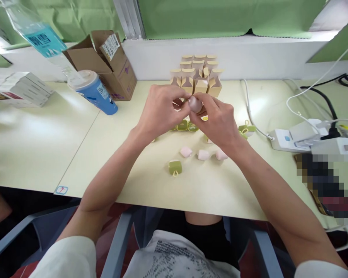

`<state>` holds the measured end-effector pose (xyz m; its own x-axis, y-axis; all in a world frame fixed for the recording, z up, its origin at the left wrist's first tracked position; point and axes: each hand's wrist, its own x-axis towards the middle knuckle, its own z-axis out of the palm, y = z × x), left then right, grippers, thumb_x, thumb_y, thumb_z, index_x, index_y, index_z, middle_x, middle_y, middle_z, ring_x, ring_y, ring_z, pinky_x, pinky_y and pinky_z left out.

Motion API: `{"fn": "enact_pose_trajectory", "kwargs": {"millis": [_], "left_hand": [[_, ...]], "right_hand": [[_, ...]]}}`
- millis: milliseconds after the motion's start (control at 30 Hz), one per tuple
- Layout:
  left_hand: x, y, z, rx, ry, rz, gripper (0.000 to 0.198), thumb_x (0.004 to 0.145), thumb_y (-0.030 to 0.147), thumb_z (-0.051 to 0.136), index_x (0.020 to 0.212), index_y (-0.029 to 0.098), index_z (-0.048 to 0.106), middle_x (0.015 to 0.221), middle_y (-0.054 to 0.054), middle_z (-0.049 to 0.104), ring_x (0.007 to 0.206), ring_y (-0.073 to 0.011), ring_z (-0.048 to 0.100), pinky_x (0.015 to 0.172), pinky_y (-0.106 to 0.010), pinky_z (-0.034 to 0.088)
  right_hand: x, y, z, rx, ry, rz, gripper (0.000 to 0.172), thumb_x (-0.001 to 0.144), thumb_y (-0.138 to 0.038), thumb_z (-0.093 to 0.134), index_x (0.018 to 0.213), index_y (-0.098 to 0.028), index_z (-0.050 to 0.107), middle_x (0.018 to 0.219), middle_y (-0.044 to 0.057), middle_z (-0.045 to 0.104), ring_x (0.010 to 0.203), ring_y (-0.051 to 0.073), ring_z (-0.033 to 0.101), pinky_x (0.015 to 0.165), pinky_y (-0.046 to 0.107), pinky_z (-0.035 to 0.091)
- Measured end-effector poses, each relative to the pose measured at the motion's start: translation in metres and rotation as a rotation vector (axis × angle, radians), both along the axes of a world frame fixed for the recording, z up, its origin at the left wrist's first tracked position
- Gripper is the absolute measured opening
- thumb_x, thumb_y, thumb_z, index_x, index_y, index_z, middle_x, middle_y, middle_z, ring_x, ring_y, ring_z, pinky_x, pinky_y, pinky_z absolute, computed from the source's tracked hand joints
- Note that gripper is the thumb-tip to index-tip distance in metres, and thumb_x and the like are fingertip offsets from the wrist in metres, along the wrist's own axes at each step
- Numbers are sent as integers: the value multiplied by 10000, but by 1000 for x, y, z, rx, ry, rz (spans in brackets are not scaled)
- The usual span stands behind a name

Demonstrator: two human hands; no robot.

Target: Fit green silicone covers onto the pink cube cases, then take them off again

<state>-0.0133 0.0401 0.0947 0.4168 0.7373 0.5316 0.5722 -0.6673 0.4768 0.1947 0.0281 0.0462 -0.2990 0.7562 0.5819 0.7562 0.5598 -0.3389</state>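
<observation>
Both my hands meet above the table around a small, glossy, pale pink rounded piece (195, 104). My left hand (166, 106) pinches at its left edge with thumb and forefinger. Its right side is gripped by the bent fingers of my right hand (217, 119). Below them lie three pale pink stubby pieces (203, 155). A green case with a yellow loop (175, 167) rests nearest to me. Several more green cases (182, 125) sit in a row, partly hidden under my hands. Others with loops (246, 128) lie right of my right hand.
Open small cardboard boxes (197, 75) stand grouped at the wall. Back left are a larger open carton (118, 73), a blue cup (97, 92), a tilted bottle (46, 40) and white boxes (26, 89). A power strip (290, 139) with cables and a blurred-out object (324, 185) occupy the right.
</observation>
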Motion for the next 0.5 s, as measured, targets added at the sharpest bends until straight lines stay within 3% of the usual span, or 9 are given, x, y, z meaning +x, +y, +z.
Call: {"fn": "enact_pose_trajectory", "kwargs": {"millis": [67,133,300,433,500], "left_hand": [[-7,3,5,-58,-16,-59,326,1037,429,759,1300,251,832,1247,-84,871,1076,-237,833,894,-356,720],[-12,7,8,-90,1,-105,478,984,454,849,1425,276,800,1408,-99,834,1128,-248,829,869,-344,720],[-14,18,2,-54,-43,-76,421,903,403,940,1297,295,837,1275,-59,859,997,-231,793,844,-405,701],[-19,27,-2,-83,-51,9,401,898,466,937,1252,333,804,1287,-46,853,1021,-252,789,876,-466,715],[-22,30,-3,-91,-67,62,389,894,439,925,1245,336,792,1317,-55,846,1027,-264,800,867,-472,721]], "right_hand": [[3,0,3,-26,77,-13,365,1201,-436,556,1505,-267,665,1228,151,846,1040,317,854,921,500,703],[4,-1,6,-60,157,16,397,1202,-518,563,1527,-304,644,1247,134,857,1073,316,861,935,497,711],[4,-4,16,-92,292,52,464,1200,-606,541,1568,-328,588,1336,112,833,1088,295,863,871,449,707],[17,-6,34,-84,362,-9,353,1152,-447,640,1468,-290,614,1435,158,781,1117,277,831,879,430,695],[24,-6,41,-161,230,30,296,1044,-309,757,1326,-280,674,1381,140,799,1116,279,812,900,428,689]]}}
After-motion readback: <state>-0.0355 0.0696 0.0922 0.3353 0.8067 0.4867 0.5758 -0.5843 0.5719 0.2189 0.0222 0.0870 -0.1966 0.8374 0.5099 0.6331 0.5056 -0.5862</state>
